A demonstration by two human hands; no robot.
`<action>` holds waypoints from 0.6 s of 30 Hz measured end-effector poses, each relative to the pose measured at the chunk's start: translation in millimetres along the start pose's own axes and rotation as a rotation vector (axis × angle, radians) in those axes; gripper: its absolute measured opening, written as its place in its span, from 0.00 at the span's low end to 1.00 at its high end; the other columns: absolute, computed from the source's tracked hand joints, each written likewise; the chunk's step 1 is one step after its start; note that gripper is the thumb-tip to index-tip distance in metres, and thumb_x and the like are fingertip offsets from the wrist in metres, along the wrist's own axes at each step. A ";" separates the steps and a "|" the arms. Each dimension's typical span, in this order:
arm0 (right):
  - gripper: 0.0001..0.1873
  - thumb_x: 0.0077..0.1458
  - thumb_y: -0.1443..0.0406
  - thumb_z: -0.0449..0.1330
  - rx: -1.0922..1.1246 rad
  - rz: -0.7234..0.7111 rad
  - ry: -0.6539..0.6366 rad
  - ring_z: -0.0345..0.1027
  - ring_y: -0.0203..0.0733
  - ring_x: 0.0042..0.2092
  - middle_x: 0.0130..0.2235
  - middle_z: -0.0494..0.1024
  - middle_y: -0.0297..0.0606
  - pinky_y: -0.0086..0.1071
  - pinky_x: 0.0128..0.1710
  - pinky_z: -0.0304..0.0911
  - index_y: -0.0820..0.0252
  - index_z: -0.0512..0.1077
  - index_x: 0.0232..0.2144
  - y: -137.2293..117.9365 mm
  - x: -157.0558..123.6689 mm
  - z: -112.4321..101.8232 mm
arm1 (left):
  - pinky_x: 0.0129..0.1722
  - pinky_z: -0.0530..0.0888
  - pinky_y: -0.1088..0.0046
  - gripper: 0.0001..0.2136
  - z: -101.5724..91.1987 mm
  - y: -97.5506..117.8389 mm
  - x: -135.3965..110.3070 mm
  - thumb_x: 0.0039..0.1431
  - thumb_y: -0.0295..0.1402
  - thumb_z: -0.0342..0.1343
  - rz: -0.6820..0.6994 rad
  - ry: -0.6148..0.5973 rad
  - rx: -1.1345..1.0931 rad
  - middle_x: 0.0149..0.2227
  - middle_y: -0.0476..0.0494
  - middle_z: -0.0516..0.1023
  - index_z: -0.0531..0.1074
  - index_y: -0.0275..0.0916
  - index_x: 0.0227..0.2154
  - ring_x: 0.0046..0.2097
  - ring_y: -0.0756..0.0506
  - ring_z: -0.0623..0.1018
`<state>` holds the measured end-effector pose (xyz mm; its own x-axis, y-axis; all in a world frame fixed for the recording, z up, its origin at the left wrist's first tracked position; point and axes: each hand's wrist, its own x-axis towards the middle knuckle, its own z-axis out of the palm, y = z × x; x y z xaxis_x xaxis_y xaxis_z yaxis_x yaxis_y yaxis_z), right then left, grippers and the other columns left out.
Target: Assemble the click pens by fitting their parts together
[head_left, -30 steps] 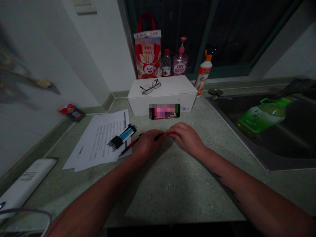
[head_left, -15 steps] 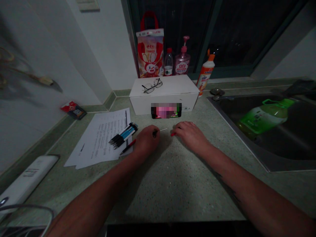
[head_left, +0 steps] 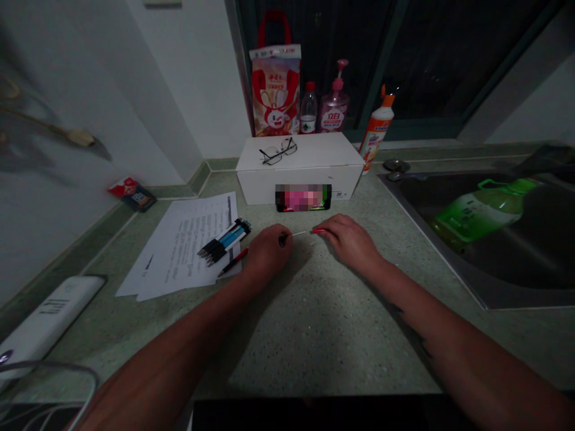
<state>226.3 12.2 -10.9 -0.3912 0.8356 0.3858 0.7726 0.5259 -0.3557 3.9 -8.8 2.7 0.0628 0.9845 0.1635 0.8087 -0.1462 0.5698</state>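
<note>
My left hand [head_left: 268,252] grips the dark end of a pen [head_left: 283,239] on the speckled green countertop [head_left: 314,335]. A thin metal refill [head_left: 299,233] runs from it toward my right hand [head_left: 348,241], whose fingertips pinch a small red pen piece [head_left: 318,230]. Just left of my left hand lie a red-and-black pen [head_left: 233,260] and a bundle of blue-and-black pens [head_left: 223,241], both resting on printed papers [head_left: 184,245]. A phone [head_left: 303,198] with a blurred screen leans against a white box [head_left: 300,176] ahead of my hands.
Glasses [head_left: 278,151] lie on the box, with a printed bag [head_left: 275,90] and several bottles behind it. A steel sink [head_left: 489,239] holding a green bottle [head_left: 480,209] is on the right. A white power strip [head_left: 51,320] and cables are at the front left.
My hands have drawn apart along the pen, and the thin refill now shows between the dark end and the red piece. The view has tilted slightly.
</note>
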 end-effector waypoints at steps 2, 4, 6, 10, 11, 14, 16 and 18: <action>0.12 0.68 0.62 0.57 0.018 -0.016 -0.001 0.72 0.49 0.47 0.43 0.80 0.44 0.41 0.49 0.66 0.56 0.81 0.44 -0.7 3.5 7.7 | 0.41 0.70 0.65 0.06 0.0 1.0 -0.6 0.62 0.31 0.53 0.007 -0.003 -0.008 0.37 0.42 0.82 0.76 0.41 0.34 0.38 0.43 0.78; 0.12 0.68 0.62 0.58 0.015 -0.039 -0.038 0.71 0.49 0.48 0.44 0.80 0.44 0.42 0.49 0.66 0.56 0.81 0.44 -1.2 6.5 15.5 | 0.41 0.70 0.65 0.07 0.4 1.0 -0.9 0.62 0.31 0.53 0.012 0.005 -0.016 0.37 0.42 0.82 0.76 0.41 0.34 0.38 0.42 0.78; 0.12 0.67 0.62 0.58 -0.001 -0.054 -0.064 0.71 0.51 0.49 0.45 0.80 0.45 0.44 0.50 0.66 0.56 0.81 0.45 -1.0 7.7 21.0 | 0.41 0.71 0.64 0.06 1.0 0.0 -1.1 0.62 0.31 0.54 0.023 0.022 -0.024 0.37 0.42 0.82 0.76 0.41 0.34 0.39 0.42 0.78; 0.13 0.67 0.64 0.56 0.004 -0.027 0.004 0.71 0.52 0.50 0.46 0.79 0.46 0.47 0.51 0.66 0.56 0.80 0.47 -1.7 3.7 17.8 | 0.42 0.72 0.65 0.05 3.3 -2.4 -1.7 0.62 0.30 0.55 0.063 0.040 -0.048 0.37 0.43 0.82 0.76 0.41 0.33 0.39 0.43 0.78; 0.14 0.68 0.65 0.55 0.016 -0.013 0.044 0.71 0.52 0.50 0.47 0.79 0.47 0.47 0.51 0.66 0.56 0.80 0.48 -3.6 1.6 14.3 | 0.43 0.72 0.65 0.05 4.3 -2.6 -2.1 0.62 0.30 0.55 0.085 0.035 -0.056 0.37 0.44 0.82 0.76 0.41 0.33 0.39 0.43 0.78; 0.15 0.69 0.65 0.53 0.046 -0.011 0.111 0.70 0.51 0.51 0.48 0.79 0.46 0.45 0.53 0.65 0.57 0.79 0.49 -15.1 -4.8 1.8 | 0.45 0.73 0.65 0.06 8.3 -1.4 -4.7 0.63 0.29 0.55 0.186 0.000 -0.094 0.38 0.44 0.81 0.77 0.40 0.35 0.40 0.43 0.78; 0.14 0.69 0.62 0.55 0.041 -0.080 0.018 0.71 0.50 0.49 0.46 0.80 0.45 0.44 0.52 0.65 0.58 0.78 0.49 -25.0 -8.1 -5.1 | 0.46 0.73 0.66 0.06 10.8 0.0 -7.0 0.63 0.28 0.56 0.238 -0.033 -0.124 0.39 0.44 0.82 0.78 0.40 0.37 0.42 0.44 0.78; 0.13 0.69 0.63 0.55 0.003 -0.106 -0.041 0.71 0.50 0.47 0.43 0.81 0.43 0.44 0.50 0.65 0.58 0.78 0.47 -32.4 -10.5 -9.0 | 0.46 0.74 0.67 0.06 12.3 1.2 -9.2 0.63 0.28 0.57 0.268 -0.064 -0.151 0.40 0.44 0.82 0.78 0.40 0.39 0.42 0.44 0.79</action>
<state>209.9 -15.0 4.3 -0.4906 0.7810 0.3865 0.7243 0.6121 -0.3175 11.5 -16.8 -8.1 0.3026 0.9122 0.2762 0.6625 -0.4097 0.6272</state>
